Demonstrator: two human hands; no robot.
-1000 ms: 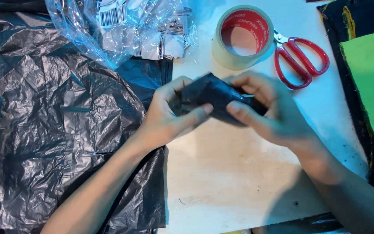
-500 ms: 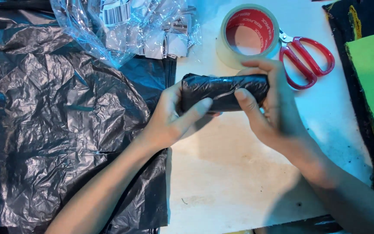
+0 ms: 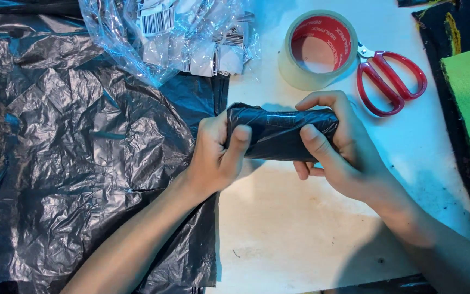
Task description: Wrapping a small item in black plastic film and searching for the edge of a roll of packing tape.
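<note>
Over the middle of the white counter (image 3: 278,228), both hands are clamped on a black plastic-wrapped bundle (image 3: 278,133), held lying crosswise just above the surface. A second ago it was a crumpled, half-turned lump; half a second ago it had straightened into a roll; now it sits squarer and tighter, with a strip of clear tape showing along its top. The left hand (image 3: 216,158) grips the left end, thumb pressed flat over the front face, fingers wrapped behind. The right hand (image 3: 338,144) closes round the right end, thumb on the front, fingers curled over the top. To my eye, the wrap has been pulled snug and the hands are pressing it down.

On the far side, a roll of clear packing tape (image 3: 317,49) stands beside red-handled scissors (image 3: 390,79). Far left, a clear plastic bag (image 3: 164,38) holds a heap of small white labelled packets. A wide black plastic sheet (image 3: 82,152) covers the left.
</note>
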